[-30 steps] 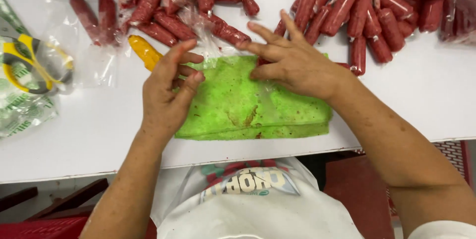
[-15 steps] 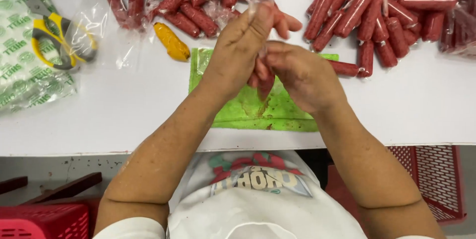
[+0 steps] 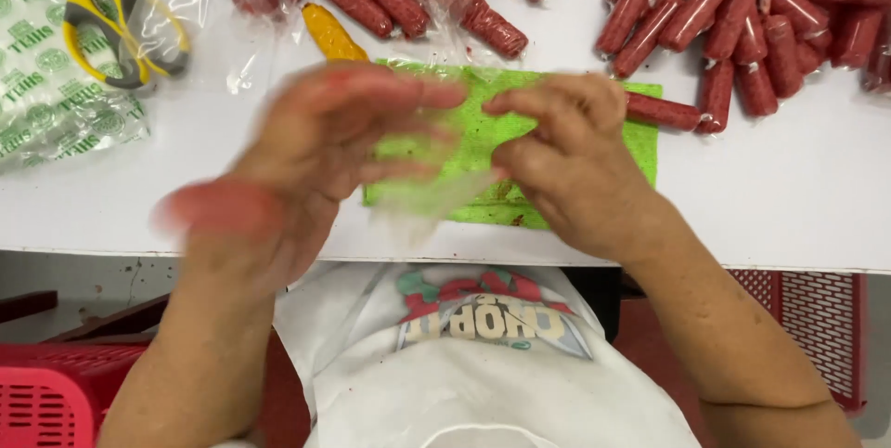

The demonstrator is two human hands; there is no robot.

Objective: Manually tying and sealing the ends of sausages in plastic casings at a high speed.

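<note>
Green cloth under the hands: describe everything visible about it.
The bright green rectangular cloth lies flat on the white table, near its front edge. It looks like coarse woven fabric with darker stains along its lower part. Both hands hover blurred over its middle, hiding it. A red sausage rests on its upper right corner.

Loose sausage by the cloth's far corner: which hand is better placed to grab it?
Probably the right hand. It sits over the green cloth, beside that red sausage. The left hand is motion-blurred and farther off.
</note>
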